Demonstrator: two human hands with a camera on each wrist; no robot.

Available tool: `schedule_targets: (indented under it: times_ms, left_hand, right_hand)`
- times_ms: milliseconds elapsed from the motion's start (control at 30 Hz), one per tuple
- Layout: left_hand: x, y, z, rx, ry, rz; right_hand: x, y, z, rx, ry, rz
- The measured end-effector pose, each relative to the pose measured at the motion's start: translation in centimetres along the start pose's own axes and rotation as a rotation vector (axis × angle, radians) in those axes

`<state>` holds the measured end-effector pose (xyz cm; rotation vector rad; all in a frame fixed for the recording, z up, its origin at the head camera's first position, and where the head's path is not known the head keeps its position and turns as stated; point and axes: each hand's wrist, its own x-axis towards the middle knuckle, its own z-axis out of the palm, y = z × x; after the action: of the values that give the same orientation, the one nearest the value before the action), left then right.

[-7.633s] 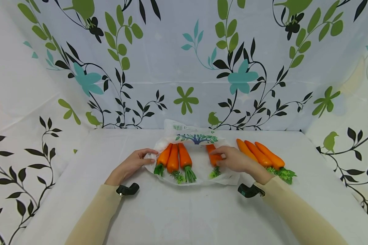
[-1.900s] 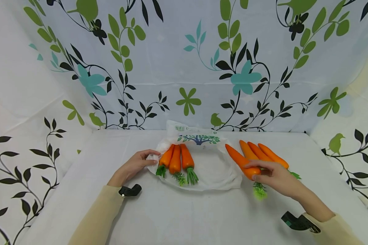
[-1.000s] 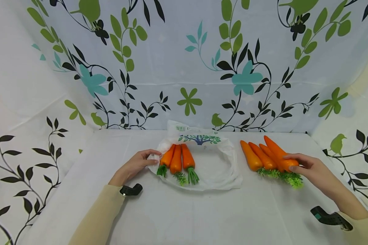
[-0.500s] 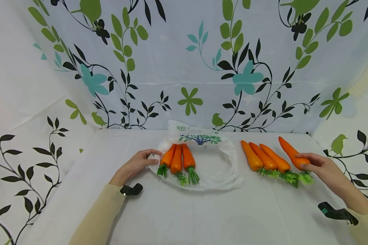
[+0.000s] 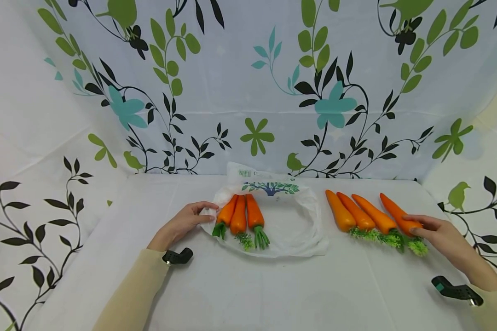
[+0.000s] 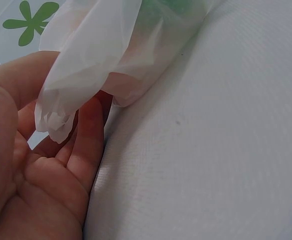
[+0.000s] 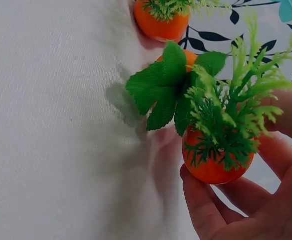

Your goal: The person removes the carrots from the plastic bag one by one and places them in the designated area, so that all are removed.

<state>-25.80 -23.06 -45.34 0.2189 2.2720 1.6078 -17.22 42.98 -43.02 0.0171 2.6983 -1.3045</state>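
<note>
Toy carrot (image 5: pixel 395 212) was pinched in the fingers of the right hand (image 5: pixel 443 235), right of three loose carrots (image 5: pixel 358 213) on the worktop (image 5: pixel 273 294). Left hand (image 5: pixel 185 223): fingers gripped the plastic bag (image 5: pixel 291 230) edge; three bagged carrots (image 5: pixel 238 217) inside.

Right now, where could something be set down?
Bare table lies between the sleeves, nearer than the bag, and left of the left hand. Crowded: the bag's left side, with three carrots, and the carrot row by the right hand.

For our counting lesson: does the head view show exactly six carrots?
No: three carrots lie at the white bag and four more carrots, one in the right hand, are beside it.
</note>
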Motion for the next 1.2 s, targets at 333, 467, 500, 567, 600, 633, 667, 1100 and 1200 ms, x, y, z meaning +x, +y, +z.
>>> schedule_targets:
  times_ms: [333,467,500,567,600,633,667,1100,1200]
  left_hand:
    - [-0.1,0.0,0.0,-0.007,0.0,0.003]
    - [-0.1,0.1,0.0,-0.009,0.0,0.002]
    - [-0.1,0.2,0.0,-0.01,0.0,0.001]
    - [-0.2,0.2,0.0,-0.011,-0.003,0.001]
    - [-0.1,0.2,0.0,-0.011,-0.004,0.0]
    - [-0.1,0.2,0.0,-0.01,-0.003,0.0]
    - [-0.1,0.1,0.0,-0.008,-0.004,-0.001]
    - [0.0,-0.1,0.0,-0.012,0.0,-0.002]
    - [0.0,-0.1,-0.1,-0.011,-0.001,0.0]
  right_hand:
    - [0.5,0.4,-0.4,-0.034,-0.045,0.024]
    - [0.6,0.4,-0.5,-0.047,-0.083,0.011]
    - [0.6,0.5,-0.5,-0.047,-0.091,0.005]
    - [0.7,0.5,-0.4,-0.049,-0.103,-0.007]
    - [0.8,0.5,-0.4,-0.05,-0.109,-0.014]
    - [0.8,0.5,-0.3,-0.051,-0.113,-0.018]
    - [0.8,0.5,-0.2,-0.052,-0.117,-0.021]
    - [1.3,-0.4,0.8,-0.105,-0.092,-0.045]
    - [1.4,-0.4,0.9,-0.096,-0.083,-0.038]
